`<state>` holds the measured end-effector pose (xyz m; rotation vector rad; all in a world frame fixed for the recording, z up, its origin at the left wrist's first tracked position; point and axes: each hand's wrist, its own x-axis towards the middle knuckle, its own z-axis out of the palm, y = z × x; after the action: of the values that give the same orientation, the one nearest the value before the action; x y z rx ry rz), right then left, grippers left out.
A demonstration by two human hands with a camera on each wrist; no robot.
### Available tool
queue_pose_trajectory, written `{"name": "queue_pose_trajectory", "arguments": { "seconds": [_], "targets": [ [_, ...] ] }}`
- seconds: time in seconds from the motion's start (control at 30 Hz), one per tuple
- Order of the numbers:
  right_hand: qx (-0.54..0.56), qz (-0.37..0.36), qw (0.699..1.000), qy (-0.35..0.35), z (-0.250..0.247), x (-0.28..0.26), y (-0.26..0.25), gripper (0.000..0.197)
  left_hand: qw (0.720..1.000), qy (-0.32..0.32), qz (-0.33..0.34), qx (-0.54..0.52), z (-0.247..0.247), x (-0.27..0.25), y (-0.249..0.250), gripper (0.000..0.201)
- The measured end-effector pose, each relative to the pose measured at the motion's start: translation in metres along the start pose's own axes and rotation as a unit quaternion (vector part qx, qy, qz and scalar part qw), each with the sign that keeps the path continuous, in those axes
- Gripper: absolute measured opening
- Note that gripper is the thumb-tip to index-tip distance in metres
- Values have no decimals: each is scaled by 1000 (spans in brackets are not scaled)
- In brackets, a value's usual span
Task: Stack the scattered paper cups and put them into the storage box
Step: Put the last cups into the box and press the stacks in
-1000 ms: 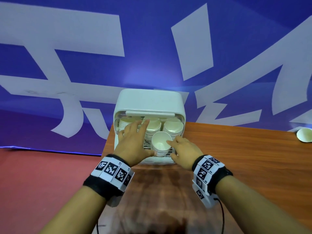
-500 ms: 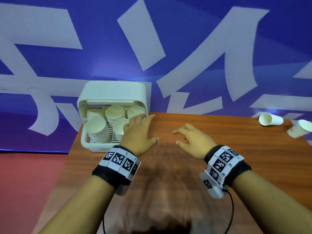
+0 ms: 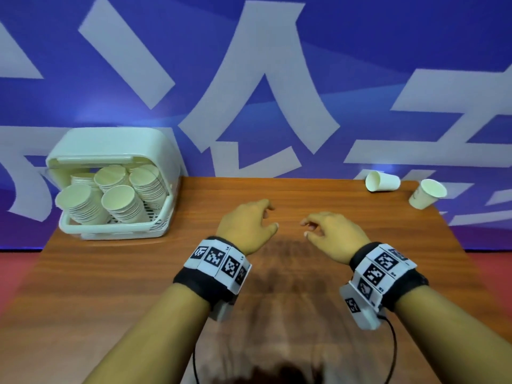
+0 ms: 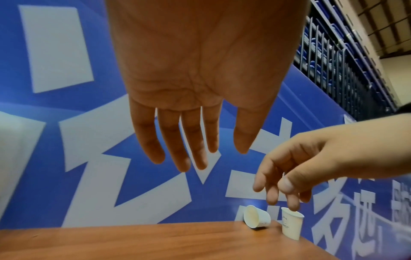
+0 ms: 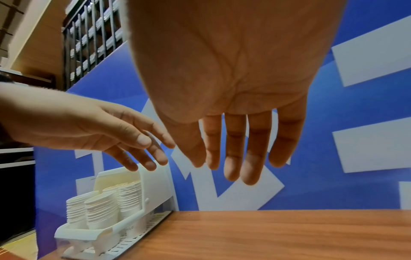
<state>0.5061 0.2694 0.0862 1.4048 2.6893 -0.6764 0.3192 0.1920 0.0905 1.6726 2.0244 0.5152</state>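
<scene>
Two loose cups, four stacks boxed

Wooden table: storage box, two cups.

The table is bare wood across its middle and near edge, beneath both hands. The box fills the far left corner, packed with cup stacks; its front is open under the raised lid. At the far right corner a tipped cup and an upright cup stand just apart. A banner closes off the far edge.
</scene>
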Motion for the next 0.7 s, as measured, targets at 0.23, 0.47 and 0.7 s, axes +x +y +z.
{"name": "queue_pose_trajectory", "arguments": {
  "seconds": [0.23,0.47,0.7],
  "targets": [
    [23,64,998,19,-19,-12,63,27,998,-43,34,9,39,51,54,35],
    [40,87,995,13,-52,2,167,28,997,-72,1,13,91,113,119,34],
    [57,96,994,-6,-88,14,289,52,997,-63,-44,1,162,188,201,47]
  ]
}}
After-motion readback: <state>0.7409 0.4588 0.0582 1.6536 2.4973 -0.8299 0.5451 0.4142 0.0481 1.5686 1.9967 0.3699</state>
